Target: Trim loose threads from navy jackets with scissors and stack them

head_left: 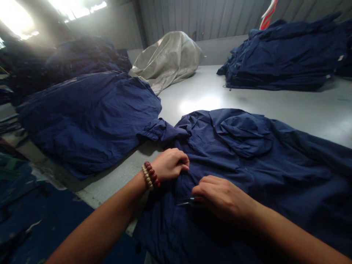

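Seen from the person's own head, looking forward and down, two bare forearms reach across a wide, pale grey, glossy desk [220, 99]. The left hand [170, 165] is curled nearly closed, its fingertips pinching a fold of a wrinkled navy-blue fabric garment [275, 176] that lies spread in front of the person. A beaded bracelet of cream and dark red beads [150, 175] circles that wrist. The right hand [222, 198] is curved and partly closed just beside the left, pressing on the same cloth. Small metal snips [185, 202] poke out from under its fingers, and they seem held there, though the fingers hide most of them.

A second crumpled navy garment [88, 121] lies to the left, its gathered sleeve cuff [162, 132] touching the first garment. Beyond it is a dark heap of folded navy clothing [79, 62], next to a bulging beige cloth bundle [167, 58]. A tall stack of navy garments [283, 58] sits at the far right. Dark blue cloth [35, 216] fills the lower left corner, below the desk edge. A grey corrugated wall [192, 18] closes the background, with bright daylight entering at the upper left.
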Tool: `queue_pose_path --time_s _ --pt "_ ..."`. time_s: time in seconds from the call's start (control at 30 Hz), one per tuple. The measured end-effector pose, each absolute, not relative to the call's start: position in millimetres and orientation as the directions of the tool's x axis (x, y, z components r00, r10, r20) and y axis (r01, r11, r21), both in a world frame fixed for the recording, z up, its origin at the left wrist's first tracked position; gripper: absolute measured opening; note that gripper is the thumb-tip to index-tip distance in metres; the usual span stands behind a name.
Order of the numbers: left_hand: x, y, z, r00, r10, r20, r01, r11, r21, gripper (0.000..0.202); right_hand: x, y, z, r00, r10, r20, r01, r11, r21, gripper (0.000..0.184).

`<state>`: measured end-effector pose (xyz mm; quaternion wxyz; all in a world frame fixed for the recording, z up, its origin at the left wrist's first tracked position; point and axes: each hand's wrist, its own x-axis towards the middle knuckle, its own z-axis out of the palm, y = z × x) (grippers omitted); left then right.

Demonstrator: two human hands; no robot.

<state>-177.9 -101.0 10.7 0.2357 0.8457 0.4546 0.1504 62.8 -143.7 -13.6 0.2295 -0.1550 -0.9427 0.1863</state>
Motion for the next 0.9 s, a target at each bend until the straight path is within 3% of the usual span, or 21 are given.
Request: queue_pose_path --time_s 0.13,0.23,0.4,0.53,0.63,0.9 --pt "-177 -102 10 0.523 0.85 0.055 0.676 -0.453 0.582 0.005 61 -142 -17 -0.875 0.302 0.379 0.183 0.93 -0.32 0.018" --pt "-175 -102 9 0.535 0.84 0.088 0.666 -0.483 0.568 0.008 61 -143 -17 -0.878 0.321 0.356 0.192 0.916 -0.352 0.026" --pt "-172 -101 8 0.55 0.828 0.105 0.65 -0.503 0.57 0.011 65 -141 -15 -0.815 0.502 0.29 0.201 0.714 -0.671 0.009" --pt "-173 -99 5 0.535 0.841 0.079 0.659 -0.473 0.585 0.012 70 -136 -9 -0.538 0.812 0.225 0.313 0.441 -0.841 0.018" --pt "-174 -98 3 0.527 0.845 0.088 0.651 -0.469 0.598 0.013 72 -133 -6 -0.367 0.908 0.204 0.491 0.375 -0.786 0.021" --pt "-172 -102 2 0.487 0.864 0.126 0.637 -0.451 0.626 0.015 70 -134 -11 -0.472 0.791 0.39 0.687 0.607 -0.4 0.033"
